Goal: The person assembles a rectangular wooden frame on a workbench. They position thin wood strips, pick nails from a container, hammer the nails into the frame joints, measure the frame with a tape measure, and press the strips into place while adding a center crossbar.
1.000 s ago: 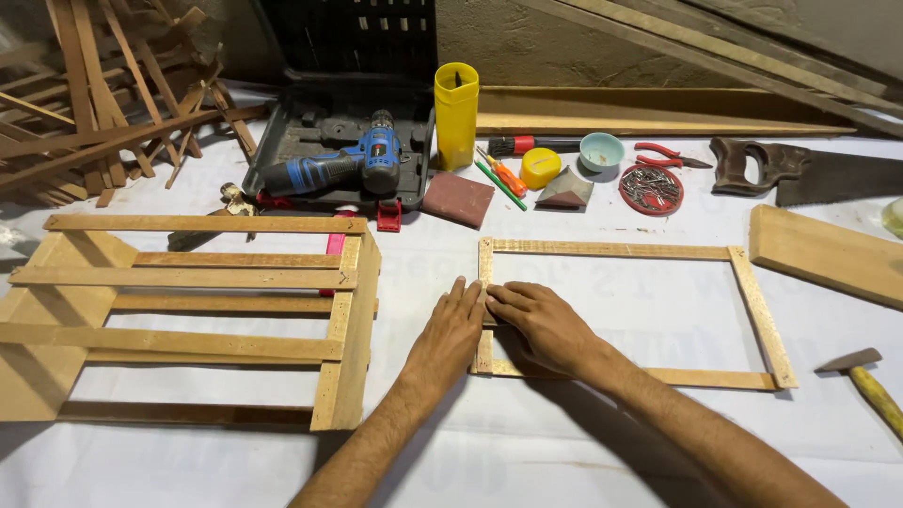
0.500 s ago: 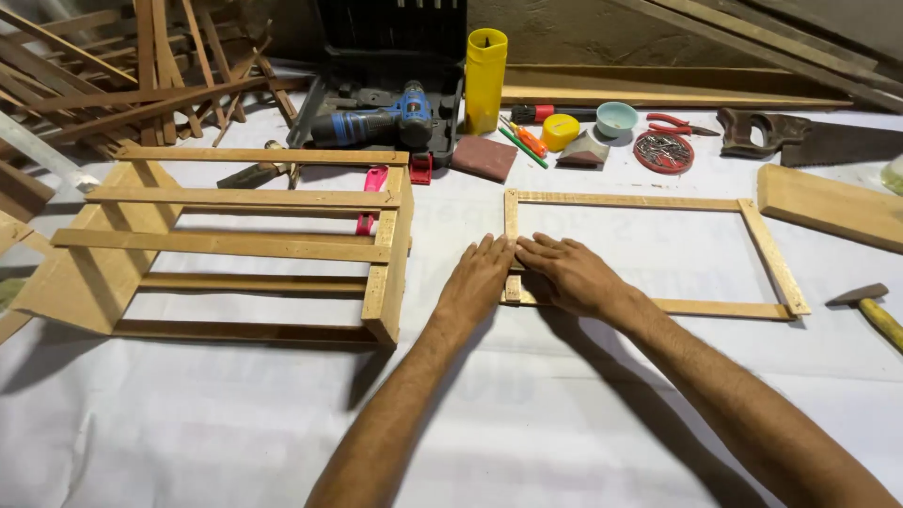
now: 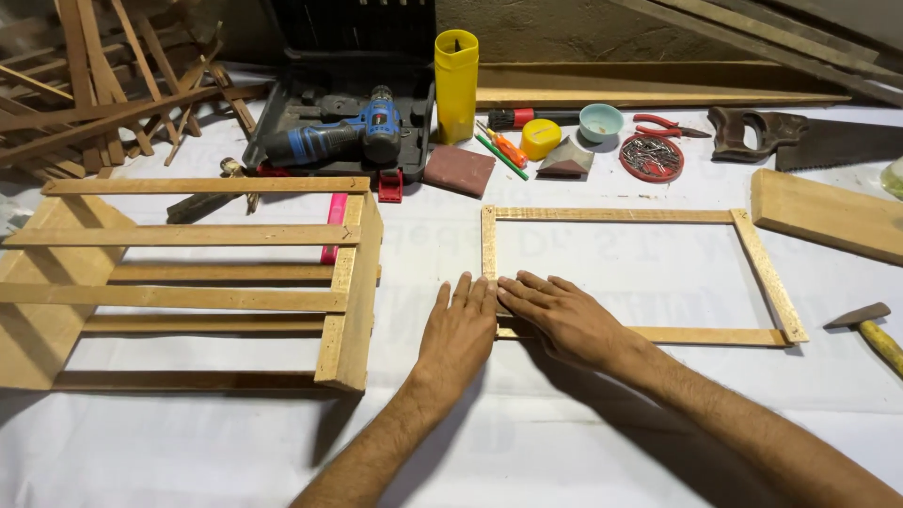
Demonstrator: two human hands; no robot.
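Item: thin wooden frame (image 3: 640,273), rectangular, flat on white sheet (image 3: 564,433), centre-right of picture.
Left hand (image 3: 461,331): open, palm down, fingers flat against frame's lower left corner.
Right hand (image 3: 560,315): open, flat, pressing on bottom strip at same corner, touching left hand.
Adjacent: slatted wooden crate (image 3: 198,282), left of picture, just beside left hand. Hammer (image 3: 870,325), right edge. Blue drill (image 3: 334,139) in black case, yellow tube (image 3: 456,73), dish of nails (image 3: 651,156), handsaw (image 3: 804,141), along top.
Risks, judged: corner joint likely to slip out of square under uneven pressing; thin strips liable to bow or split; sheet may slide and drag frame; far corners unsupported, may spring open.
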